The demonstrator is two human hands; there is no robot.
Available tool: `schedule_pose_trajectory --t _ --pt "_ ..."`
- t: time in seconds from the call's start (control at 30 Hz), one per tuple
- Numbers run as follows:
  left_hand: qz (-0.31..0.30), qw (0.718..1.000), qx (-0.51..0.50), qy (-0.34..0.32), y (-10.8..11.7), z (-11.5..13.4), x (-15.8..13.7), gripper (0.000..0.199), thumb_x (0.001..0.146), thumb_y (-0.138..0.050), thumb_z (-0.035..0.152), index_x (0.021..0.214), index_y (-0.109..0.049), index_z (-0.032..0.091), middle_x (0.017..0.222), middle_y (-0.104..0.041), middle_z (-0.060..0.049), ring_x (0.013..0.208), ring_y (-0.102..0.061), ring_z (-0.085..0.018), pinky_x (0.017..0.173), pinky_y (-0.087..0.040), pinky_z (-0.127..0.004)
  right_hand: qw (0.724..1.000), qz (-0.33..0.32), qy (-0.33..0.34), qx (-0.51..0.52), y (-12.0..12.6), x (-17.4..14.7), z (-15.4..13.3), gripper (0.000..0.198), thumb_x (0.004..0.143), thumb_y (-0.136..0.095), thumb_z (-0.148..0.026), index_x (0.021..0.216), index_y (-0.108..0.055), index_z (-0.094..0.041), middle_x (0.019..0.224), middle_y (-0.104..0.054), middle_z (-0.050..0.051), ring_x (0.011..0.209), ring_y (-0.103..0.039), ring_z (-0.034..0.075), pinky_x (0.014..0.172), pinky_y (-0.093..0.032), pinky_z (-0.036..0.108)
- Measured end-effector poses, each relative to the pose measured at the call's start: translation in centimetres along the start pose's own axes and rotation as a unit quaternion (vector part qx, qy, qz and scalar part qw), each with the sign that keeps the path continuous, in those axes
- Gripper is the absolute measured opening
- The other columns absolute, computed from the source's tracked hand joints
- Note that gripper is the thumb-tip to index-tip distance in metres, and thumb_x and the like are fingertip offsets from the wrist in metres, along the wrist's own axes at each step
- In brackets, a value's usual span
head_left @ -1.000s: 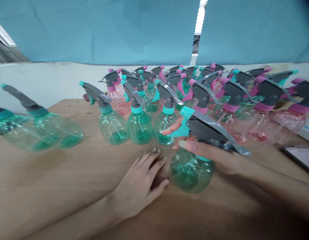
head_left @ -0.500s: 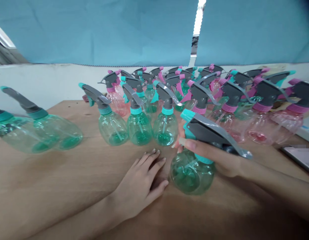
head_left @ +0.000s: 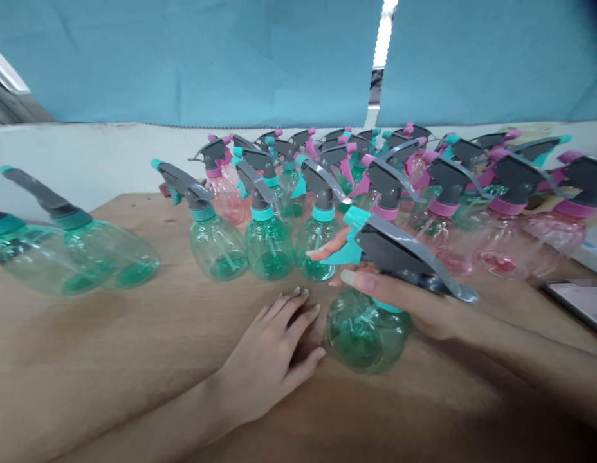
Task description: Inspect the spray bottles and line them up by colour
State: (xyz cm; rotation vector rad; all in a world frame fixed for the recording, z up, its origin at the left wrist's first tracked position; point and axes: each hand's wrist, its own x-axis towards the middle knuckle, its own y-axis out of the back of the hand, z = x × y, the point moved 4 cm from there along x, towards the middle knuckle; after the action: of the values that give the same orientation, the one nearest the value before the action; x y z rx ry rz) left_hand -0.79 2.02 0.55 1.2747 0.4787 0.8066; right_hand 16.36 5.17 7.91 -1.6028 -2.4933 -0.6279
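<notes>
- Trigger point(head_left: 344, 252) now stands farther out.
- Right hand point(head_left: 426, 307) grips its bottle point(head_left: 368, 337).
- Left hand point(head_left: 267, 354) lies spread on the table point(head_left: 183, 334).
- More bottles point(head_left: 270, 247) stand toward its far edge.

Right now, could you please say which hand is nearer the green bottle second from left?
Left: the left hand rests on the table, right of that bottle; the right hand, farther right, grips another spray bottle.
</notes>
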Motion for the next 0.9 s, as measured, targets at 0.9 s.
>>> schedule_pose_trajectory --t 0.9 --pt "0.133 0.97 -0.201 0.025 1.8 0.5 -2.3 0.088 0.076 -0.07 0.049 0.142 -0.018 0.021 0.142 -0.04 -0.016 0.129 -0.041 -0.036 0.1 -0.039 -0.055 0.995 0.017 0.088 0.037 -6.4 1.8 -1.6 0.02 0.085 -0.06 -0.039 0.1 -0.06 -0.026 0.108 -0.066 0.001 0.106 -0.059 0.019 0.094 -0.047 0.038"
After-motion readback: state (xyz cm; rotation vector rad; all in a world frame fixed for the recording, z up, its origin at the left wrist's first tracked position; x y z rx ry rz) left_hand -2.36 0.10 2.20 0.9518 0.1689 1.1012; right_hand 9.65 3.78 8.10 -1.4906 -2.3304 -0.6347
